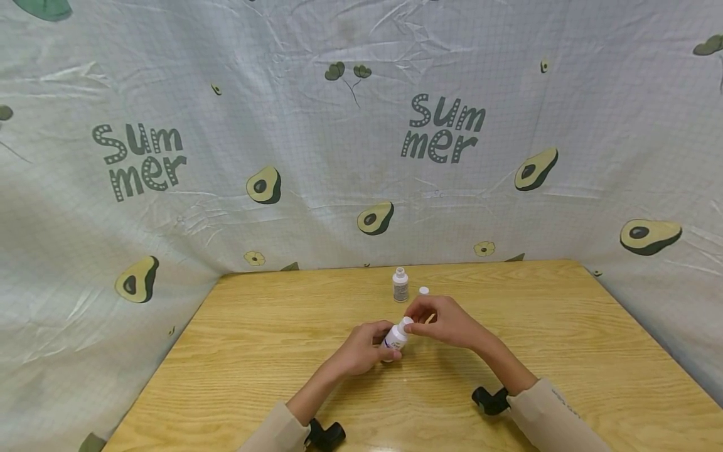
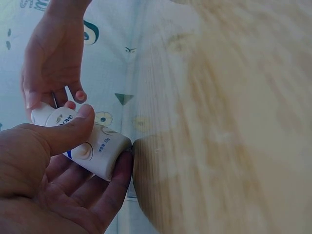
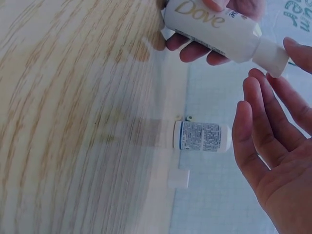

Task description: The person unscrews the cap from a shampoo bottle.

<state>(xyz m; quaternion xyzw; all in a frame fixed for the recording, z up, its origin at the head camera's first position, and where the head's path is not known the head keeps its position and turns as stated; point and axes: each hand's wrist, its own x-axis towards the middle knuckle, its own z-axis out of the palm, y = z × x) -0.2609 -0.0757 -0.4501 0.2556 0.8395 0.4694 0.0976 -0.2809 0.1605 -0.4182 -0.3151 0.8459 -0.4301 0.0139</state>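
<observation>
A small white Dove lotion bottle [image 1: 393,339] is tilted over the table, its capped end up and to the right. My left hand [image 1: 361,350] grips its body, thumb across the label in the left wrist view. At the top end, my right hand [image 1: 447,321] has its thumb and forefinger on either side of the white cap [image 3: 271,56], pinching it. The other right fingers extend loosely beside it in the right wrist view. Behind the hands, a second white bottle [image 1: 400,286] stands upright with its neck uncovered. A loose white cap [image 1: 423,290] lies to its right.
The wooden table [image 1: 254,351] reaches back to a pale curtain [image 1: 316,125] printed with avocados and "summer". Black wrist mounts [image 1: 326,434] sit under both forearms, near the beige sleeves [image 1: 556,414].
</observation>
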